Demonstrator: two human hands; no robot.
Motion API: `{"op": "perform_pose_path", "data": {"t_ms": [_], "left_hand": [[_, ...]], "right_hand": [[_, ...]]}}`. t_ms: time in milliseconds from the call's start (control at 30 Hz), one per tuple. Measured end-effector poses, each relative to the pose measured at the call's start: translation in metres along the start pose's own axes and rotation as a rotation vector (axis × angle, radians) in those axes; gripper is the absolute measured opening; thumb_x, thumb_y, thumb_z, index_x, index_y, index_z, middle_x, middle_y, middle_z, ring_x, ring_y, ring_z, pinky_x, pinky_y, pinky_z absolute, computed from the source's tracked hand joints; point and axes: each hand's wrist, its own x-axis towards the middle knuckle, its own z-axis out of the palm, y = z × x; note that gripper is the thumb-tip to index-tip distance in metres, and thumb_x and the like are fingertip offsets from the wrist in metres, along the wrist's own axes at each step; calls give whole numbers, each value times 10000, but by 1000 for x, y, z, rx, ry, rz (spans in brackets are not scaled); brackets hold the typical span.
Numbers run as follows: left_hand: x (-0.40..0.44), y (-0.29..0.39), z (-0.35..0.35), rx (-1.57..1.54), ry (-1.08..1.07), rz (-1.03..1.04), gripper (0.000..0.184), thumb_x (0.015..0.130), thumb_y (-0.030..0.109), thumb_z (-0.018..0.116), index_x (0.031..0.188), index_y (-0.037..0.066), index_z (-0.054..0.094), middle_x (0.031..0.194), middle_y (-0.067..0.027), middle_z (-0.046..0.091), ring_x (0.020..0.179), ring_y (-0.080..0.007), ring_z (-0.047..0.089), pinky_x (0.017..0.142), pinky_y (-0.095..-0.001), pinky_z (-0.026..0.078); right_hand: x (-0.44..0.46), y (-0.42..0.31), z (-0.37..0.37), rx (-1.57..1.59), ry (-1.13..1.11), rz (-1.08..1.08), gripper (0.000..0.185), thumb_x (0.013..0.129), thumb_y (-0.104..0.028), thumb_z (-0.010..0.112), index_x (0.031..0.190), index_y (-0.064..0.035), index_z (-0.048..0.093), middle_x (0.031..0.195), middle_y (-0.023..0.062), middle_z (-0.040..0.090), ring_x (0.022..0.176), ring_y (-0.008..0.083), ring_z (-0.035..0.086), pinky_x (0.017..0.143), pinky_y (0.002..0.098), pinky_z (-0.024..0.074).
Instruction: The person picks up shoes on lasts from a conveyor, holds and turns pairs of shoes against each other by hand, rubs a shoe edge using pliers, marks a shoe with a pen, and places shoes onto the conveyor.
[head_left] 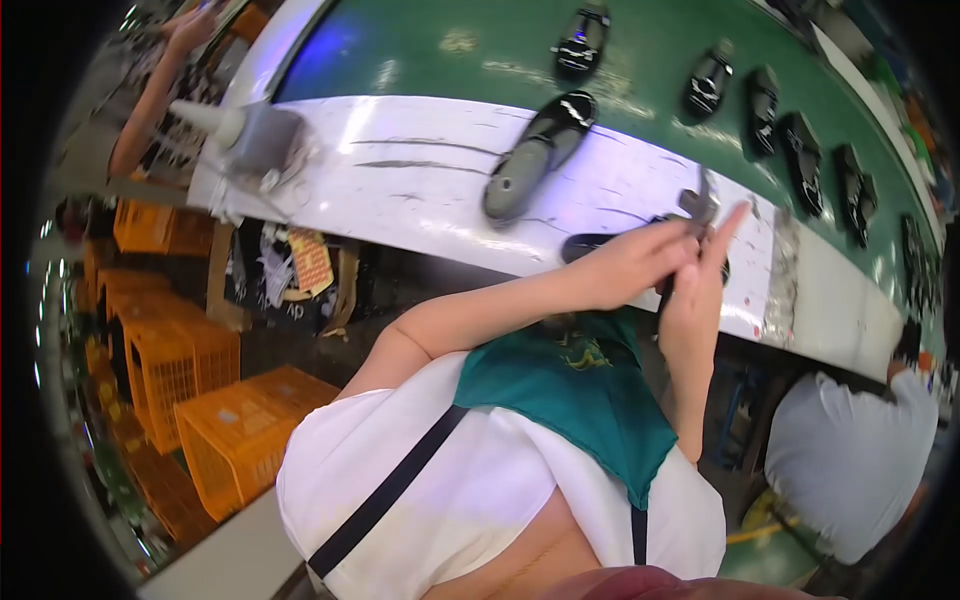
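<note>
My left hand [640,264] reaches across from the left, fingers closed at the base of a small grey, metallic-looking piece [700,200] whose kind I cannot make out. My right hand [692,305] meets it from below, index finger stretched upward and the other fingers bent around something mostly hidden. A dark object partly shows between and behind the hands. Under my left wrist the end of a black shoe [583,246] lies on the white work surface [420,195]. Farther left, a glossy black shoe with a grey insole [538,158] straddles the white surface's far edge.
Several black shoes [708,80] stand on the green belt [430,60] beyond. A grey container with a pale nozzle [262,135] is at the left end. Orange crates [250,430] stand lower left. A person in a light shirt [845,460] is at right; another's arm [150,110] is upper left.
</note>
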Motion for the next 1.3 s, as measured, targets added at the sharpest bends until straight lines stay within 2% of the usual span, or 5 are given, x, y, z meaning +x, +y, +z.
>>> {"op": "perform_pose_path", "data": {"t_ms": [200,533,733,933,1300], "left_hand": [[-47,30,-124,-374,644,-93,335,1002,378,388,1063,70,504,911,-116,643,787,-193,654,705,-311,532],[-137,27,-302,1584,925,-404,314,923,299,539,996,2,611,890,-122,664,746,-319,642,691,-396,509],[-226,53,-243,1494,1382,429,165,910,183,524,874,25,557,789,-132,573,731,-313,562,662,-400,443],[-376,-13,-321,1497,1494,-538,198,859,192,579,887,12,657,853,-162,671,792,-325,650,701,-406,499],[-402,-19,-332,1438,1430,-818,271,722,190,683,950,45,680,875,-179,689,853,-339,664,770,-410,523]], "right_hand": [[31,-33,89,428,-496,-245,679,936,-113,434,1488,24,64,1444,247,353,1315,337,402,1093,381,276],[13,-29,106,255,-653,-106,548,934,-156,482,1438,-10,327,1409,196,444,1282,299,456,1062,397,338],[4,-1,78,224,-536,-4,489,949,-92,443,1426,-16,368,1341,143,522,1172,222,535,995,345,402],[1,7,55,261,-457,40,455,964,-90,434,1408,-2,394,1198,145,584,1056,200,575,934,327,454],[-12,8,46,253,-426,17,432,949,-50,421,1377,5,439,1154,147,611,1030,213,593,945,328,444]]}}
